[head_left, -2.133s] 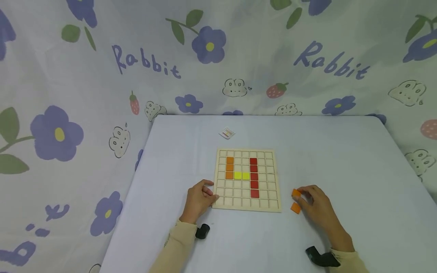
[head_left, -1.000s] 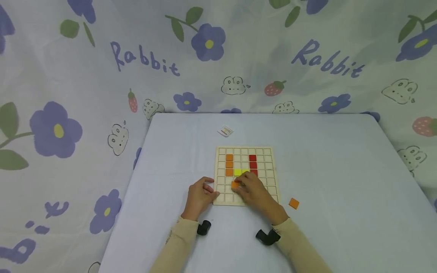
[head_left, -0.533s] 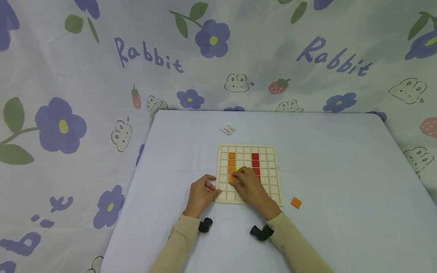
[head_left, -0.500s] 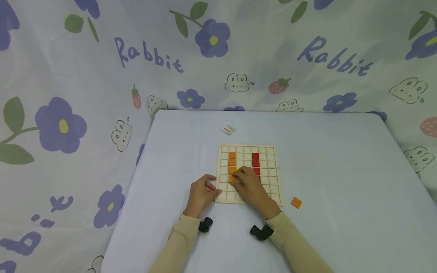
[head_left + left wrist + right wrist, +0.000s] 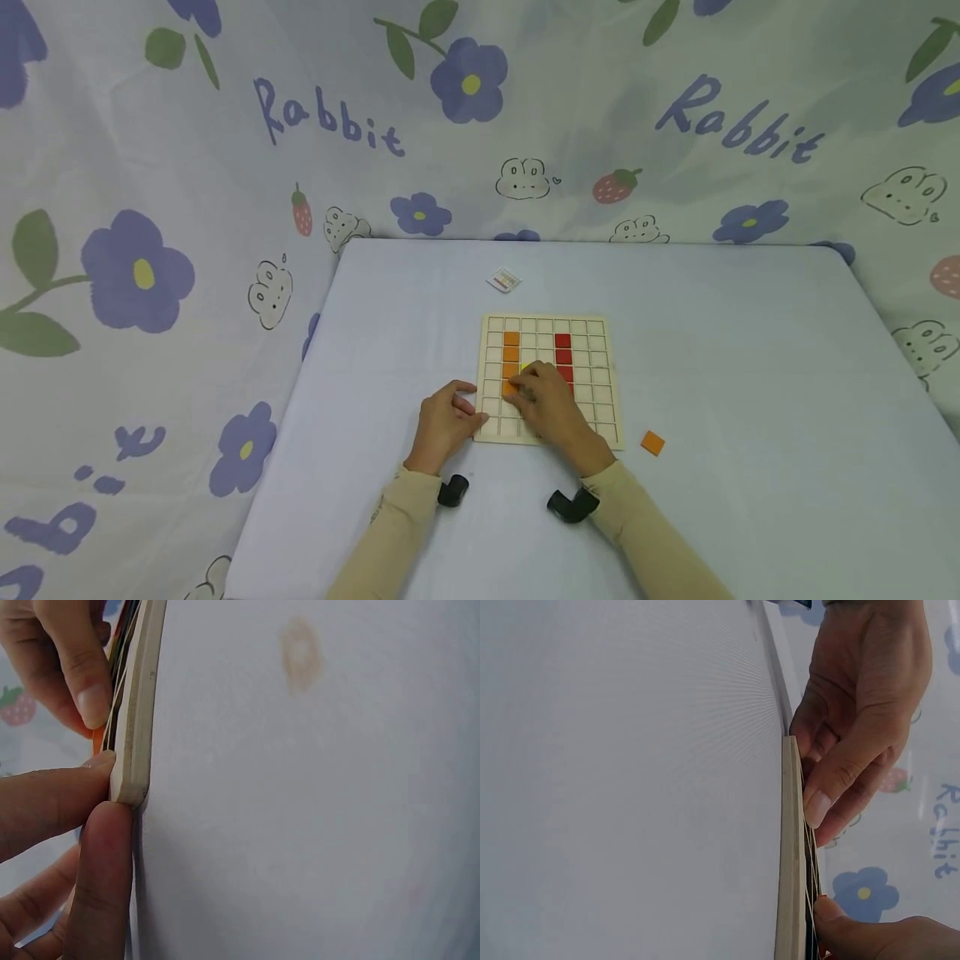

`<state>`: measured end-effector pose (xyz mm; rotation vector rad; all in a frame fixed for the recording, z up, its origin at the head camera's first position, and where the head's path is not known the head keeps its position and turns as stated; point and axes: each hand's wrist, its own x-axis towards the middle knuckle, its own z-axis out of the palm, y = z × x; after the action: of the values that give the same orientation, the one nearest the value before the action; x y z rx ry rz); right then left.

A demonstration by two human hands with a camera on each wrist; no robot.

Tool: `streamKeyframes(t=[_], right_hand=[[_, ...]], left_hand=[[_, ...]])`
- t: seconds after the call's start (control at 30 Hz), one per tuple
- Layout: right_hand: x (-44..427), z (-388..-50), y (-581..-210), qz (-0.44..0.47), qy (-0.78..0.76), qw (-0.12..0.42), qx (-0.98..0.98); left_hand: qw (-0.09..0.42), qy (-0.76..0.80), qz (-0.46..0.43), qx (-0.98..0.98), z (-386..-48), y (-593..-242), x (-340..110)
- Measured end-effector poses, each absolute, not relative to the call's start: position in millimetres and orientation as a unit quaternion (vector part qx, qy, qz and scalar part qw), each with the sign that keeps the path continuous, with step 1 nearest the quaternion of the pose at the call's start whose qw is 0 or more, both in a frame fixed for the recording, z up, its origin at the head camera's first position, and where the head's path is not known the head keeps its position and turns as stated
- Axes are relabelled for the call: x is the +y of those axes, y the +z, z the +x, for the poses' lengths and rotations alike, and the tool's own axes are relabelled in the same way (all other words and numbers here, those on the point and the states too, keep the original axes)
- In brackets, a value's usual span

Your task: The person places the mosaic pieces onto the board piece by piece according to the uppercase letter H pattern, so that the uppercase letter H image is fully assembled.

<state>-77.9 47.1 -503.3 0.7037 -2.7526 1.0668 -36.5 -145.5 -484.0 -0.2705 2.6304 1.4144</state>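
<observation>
A wooden grid board (image 5: 603, 412) lies in the middle of the table. My left hand (image 5: 444, 427) grips its left edge, thumb on the rim and a fingertip against the side; the left wrist view shows the fingertips (image 5: 105, 825) at the edge. My right hand (image 5: 555, 408) reaches over the board and pinches an orange tile (image 5: 510, 389), which sits at the bottom of the orange column (image 5: 511, 354). A red column (image 5: 563, 357) stands to the right, its lower part hidden by the right hand. A yellow tile (image 5: 526, 367) shows partly behind the fingers.
One loose orange tile (image 5: 653, 442) lies on the white table (image 5: 750, 375), right of the board. Behind the board lies a small patterned card (image 5: 504, 280). A printed cloth (image 5: 570, 100) hangs around the back and left.
My right hand picked up an orange tile from right of the board, carried it left and set it below the orange column. It still pinches it. My left hand stayed on the board's edge.
</observation>
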Motion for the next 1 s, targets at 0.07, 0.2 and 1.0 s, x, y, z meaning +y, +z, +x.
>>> streamKeyframes(t=[0.07, 0.2, 1.0], right_hand=[[47.0, -78.4, -503.0, 0.229, 0.354, 0.050, -0.906], [47.2, -79.2, -501.9, 0.214, 0.363, 0.034, -0.906], [62.2, -77.6, -500.4, 0.173, 0.398, 0.045, -0.900]], left_hand=[[0.071, 0.469, -0.090, 0.876, -36.5, -484.5, -145.5], [0.073, 0.469, -0.091, 0.875, -37.1, -485.2, -145.4], [0.084, 0.481, -0.097, 0.867, -37.2, -483.3, -147.2]])
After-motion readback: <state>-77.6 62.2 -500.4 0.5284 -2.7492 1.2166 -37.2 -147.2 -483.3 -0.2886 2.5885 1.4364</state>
